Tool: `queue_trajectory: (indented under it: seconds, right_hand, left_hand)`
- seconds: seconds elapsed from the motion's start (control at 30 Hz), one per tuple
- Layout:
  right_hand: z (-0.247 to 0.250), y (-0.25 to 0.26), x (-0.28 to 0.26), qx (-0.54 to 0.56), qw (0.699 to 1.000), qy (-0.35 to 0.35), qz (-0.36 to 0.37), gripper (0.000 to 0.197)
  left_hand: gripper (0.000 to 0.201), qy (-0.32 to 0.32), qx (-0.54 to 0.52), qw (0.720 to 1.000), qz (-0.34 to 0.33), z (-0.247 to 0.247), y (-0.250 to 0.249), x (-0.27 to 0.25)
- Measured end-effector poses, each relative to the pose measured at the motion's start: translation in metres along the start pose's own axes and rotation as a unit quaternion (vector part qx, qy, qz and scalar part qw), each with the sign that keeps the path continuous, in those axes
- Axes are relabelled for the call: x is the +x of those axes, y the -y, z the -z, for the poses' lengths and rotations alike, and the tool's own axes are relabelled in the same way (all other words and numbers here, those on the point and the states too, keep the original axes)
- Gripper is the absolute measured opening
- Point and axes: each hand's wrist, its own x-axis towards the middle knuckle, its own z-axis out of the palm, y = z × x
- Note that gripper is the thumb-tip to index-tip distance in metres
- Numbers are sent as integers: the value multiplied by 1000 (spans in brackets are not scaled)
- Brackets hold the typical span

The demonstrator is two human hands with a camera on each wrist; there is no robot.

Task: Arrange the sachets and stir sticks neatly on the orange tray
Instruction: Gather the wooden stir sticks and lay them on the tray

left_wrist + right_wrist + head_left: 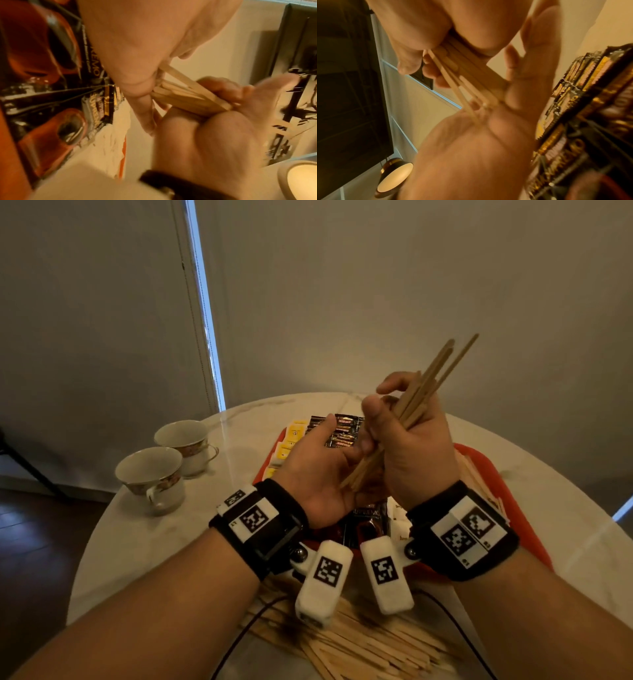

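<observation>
fingers of the right hand curl tight around a bundle of thin flat pale wooden stir sticks, tips fanning up and away from the knuckles. the left hand lies relaxed, palm up, lower stick ends touching its palm. beneath both hands sits the glossy orange plastic tray with black foil coffee sachets beyond the fingers and yellow paper sachets left of them. loose wooden stir sticks lie below the wrists. two rounded ceramic teacups stand left of the left hand.
</observation>
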Motion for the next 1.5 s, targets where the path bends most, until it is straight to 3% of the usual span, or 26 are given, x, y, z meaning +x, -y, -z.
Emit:
queue_trajectory:
  seconds: [0.1,0.2,0.33,0.4,0.47,0.53,0.6,0.63,0.67,0.73,0.83,0.9,1.0,1.07,1.17,1.3,1.5]
  right_hand:
    - [-1,-7,-2,-28,998,42,-44,23]
    - [-3,-9,0,-22,994,80,-77,31]
    - [1,-4,2,0,985,103,-142,35]
    - [9,-1,4,-57,960,183,-204,33]
    - [12,0,4,-138,910,294,-257,31]
    - [7,-1,0,-187,872,354,-281,33]
    - [2,-3,-3,-183,864,359,-301,40]
    - [2,-4,-3,-162,867,351,-315,44]
    - [1,-4,-3,-135,872,338,-327,45]
    - [2,-6,-2,-82,888,305,-334,40]
    - [2,-5,0,-35,900,254,-352,38]
    - [1,-4,3,-9,913,170,-371,44]
    - [-7,-8,2,38,936,-17,-349,42]
    - [-12,-14,0,23,951,-69,-302,41]
    - [-16,-16,-2,-40,963,-85,-254,41]
    - [-13,-10,-2,-26,974,-122,-190,30]
    - [-12,-2,2,37,966,-148,-209,34]
  left_hand:
    - [73,-5,-11,999,-33,-4,-1,-4]
    - [87,17,14,998,-58,-2,-2,-9]
    - [89,33,93,987,-125,5,-12,-19]
    - [87,53,139,972,-184,8,-18,-24]
    - [90,67,197,953,-221,8,-21,-30]
    - [68,67,288,922,-249,6,-19,-33]
    - [19,23,346,895,-279,0,-16,-35]
    - [19,1,349,892,-288,-3,-14,-36]
    - [36,-20,339,892,-299,-5,-12,-36]
    - [54,-27,256,917,-305,-8,-10,-34]
    - [61,-49,155,928,-335,-8,-12,-32]
    - [56,-86,96,918,-376,-8,-18,-32]
    - [45,-113,50,902,-413,-5,-24,-30]
    - [42,-125,93,891,-427,-4,-20,-27]
    - [38,-129,203,864,-442,-5,-12,-28]
    - [31,-127,237,859,-436,-12,-12,-34]
    - [25,-108,281,847,-438,-7,-18,-36]
